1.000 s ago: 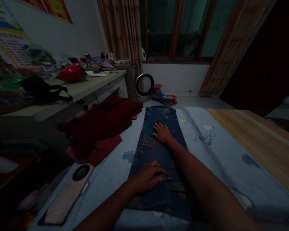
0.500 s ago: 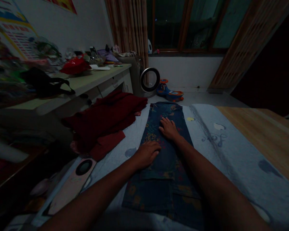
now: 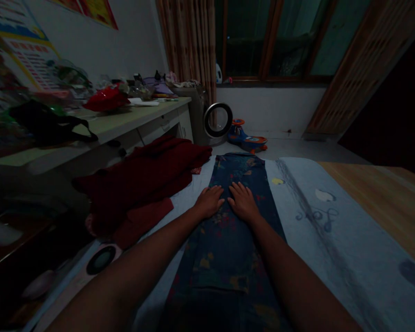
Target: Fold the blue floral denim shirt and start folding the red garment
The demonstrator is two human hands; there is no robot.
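Basically both your left hand (image 3: 209,201) and right hand (image 3: 242,202) lie flat and unclenched, side by side on the jeans (image 3: 228,240), whose long axis runs 12 to 6 on the sheet (image 3: 332,249).

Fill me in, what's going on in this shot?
A person has both palms flat on a dark blue floral garment laid out lengthwise on a pale blue sheet. The left hand and right hand rest side by side, fingers spread, about midway along the fabric. A heap of dark red clothes lies just left of it, beside a cluttered desk. The room is dim.
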